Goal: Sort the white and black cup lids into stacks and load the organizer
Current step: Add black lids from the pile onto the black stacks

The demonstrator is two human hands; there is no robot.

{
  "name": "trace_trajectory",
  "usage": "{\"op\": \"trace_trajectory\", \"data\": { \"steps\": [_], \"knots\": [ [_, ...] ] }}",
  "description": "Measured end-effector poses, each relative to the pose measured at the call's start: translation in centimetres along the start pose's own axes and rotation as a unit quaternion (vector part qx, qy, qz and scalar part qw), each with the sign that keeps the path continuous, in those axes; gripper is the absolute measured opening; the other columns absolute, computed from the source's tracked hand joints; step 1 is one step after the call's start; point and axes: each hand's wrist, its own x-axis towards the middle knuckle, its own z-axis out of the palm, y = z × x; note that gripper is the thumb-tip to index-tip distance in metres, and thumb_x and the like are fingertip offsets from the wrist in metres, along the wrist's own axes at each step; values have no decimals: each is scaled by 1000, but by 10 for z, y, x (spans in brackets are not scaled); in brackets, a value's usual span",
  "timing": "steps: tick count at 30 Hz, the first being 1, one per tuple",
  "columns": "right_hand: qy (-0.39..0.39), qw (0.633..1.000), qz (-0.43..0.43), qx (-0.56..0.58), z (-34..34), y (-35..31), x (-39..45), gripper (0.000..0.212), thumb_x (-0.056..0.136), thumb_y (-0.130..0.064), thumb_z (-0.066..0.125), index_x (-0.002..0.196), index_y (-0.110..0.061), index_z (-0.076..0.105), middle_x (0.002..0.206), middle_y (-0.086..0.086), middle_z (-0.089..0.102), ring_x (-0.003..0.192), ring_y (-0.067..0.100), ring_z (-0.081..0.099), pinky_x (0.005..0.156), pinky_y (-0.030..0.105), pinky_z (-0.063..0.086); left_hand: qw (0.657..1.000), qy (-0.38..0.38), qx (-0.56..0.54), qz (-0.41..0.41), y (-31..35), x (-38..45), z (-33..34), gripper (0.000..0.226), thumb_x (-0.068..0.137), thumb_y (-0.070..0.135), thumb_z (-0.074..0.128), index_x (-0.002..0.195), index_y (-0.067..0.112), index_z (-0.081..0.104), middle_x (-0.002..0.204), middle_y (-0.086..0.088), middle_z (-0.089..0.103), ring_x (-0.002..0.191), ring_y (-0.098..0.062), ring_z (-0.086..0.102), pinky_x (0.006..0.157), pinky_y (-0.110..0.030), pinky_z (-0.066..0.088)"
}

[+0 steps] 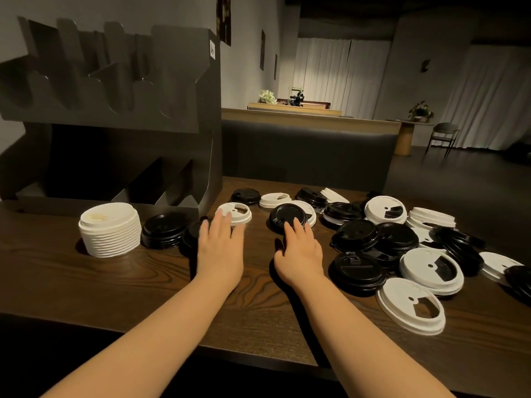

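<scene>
A tall stack of white lids (109, 229) stands at the left of the wooden table (143, 280). Beside it sits a low stack of black lids (163, 229). My left hand (219, 245) reaches forward with straight fingers, its fingertips at the near edge of a single white lid (235, 212). My right hand (298, 248) lies flat with its fingertips on a black lid (288, 216). Several loose black and white lids (402, 248) lie scattered to the right. The dark organizer (115, 110) stands at the back left, its slots holding nothing that I can see.
A padded bench back (304, 156) runs behind the table. Beyond it are a counter with flowers (267, 96), a chair (442, 136) and curtains. The table's near edge (258, 360) crosses under my forearms.
</scene>
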Motion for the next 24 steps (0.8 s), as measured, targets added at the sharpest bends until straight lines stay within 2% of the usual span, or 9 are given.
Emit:
{"op": "trace_trajectory", "data": {
  "steps": [3,5,7,9,12,17,19,21,24],
  "knots": [
    [-11,999,9,-33,1,1,8,69,95,-25,41,153,-19,3,160,2,-6,146,24,-14,117,45,-1,977,74,-55,195,6,6,7,49,71,-1,74,118,5,64,136,-18,53,132,-33,45,105,-45,38],
    [-44,999,8,-23,1,1,11,67,95,-25,36,153,-20,2,160,1,-6,146,24,-15,117,45,-4,969,16,-93,228,12,11,6,53,80,-2,65,130,8,55,144,-11,46,138,-26,37,109,-39,34],
    [-62,998,12,-15,2,2,12,63,96,-27,34,153,-19,8,161,0,-1,146,24,-12,118,45,-3,973,-68,-146,165,20,19,9,59,92,0,46,147,15,31,155,-2,27,145,-16,16,116,-32,20],
    [-54,998,15,-21,3,6,10,57,97,-29,33,151,-16,20,160,2,8,147,26,-3,118,44,4,965,-107,-236,44,36,31,14,65,93,1,42,151,15,18,156,-4,24,145,-18,17,116,-33,21],
    [-68,997,3,-34,3,12,6,50,101,-32,27,148,-14,29,156,5,23,145,28,9,117,42,11,916,-113,-355,-151,59,48,18,63,99,17,42,152,13,8,155,-12,26,142,-27,25,112,-40,27],
    [-112,993,-28,-27,4,16,4,55,100,-34,26,151,-15,19,159,4,14,147,28,4,118,45,2,847,-98,-465,-239,82,71,31,89,91,42,56,151,16,-5,151,-15,32,143,-33,19,115,-47,23],
    [-124,991,-43,-38,4,19,5,58,100,-36,27,152,-15,14,159,5,10,147,29,2,118,46,1,853,-67,-460,-238,87,76,38,92,89,39,60,151,24,-6,154,-14,25,144,-33,14,115,-50,22],
    [-133,988,-65,-51,3,25,8,57,101,-35,22,153,-15,10,160,5,8,147,29,2,118,44,2,887,-58,-401,-222,88,79,42,86,91,36,58,151,28,-3,160,-10,7,146,-31,2,117,-48,16],
    [-157,980,-94,-79,-3,35,9,55,103,-33,20,152,-13,12,160,8,10,146,30,6,119,40,7,940,-105,-281,-163,87,83,43,79,94,38,52,152,28,0,160,-3,-12,146,-28,-10,116,-48,10]
  ]
}}
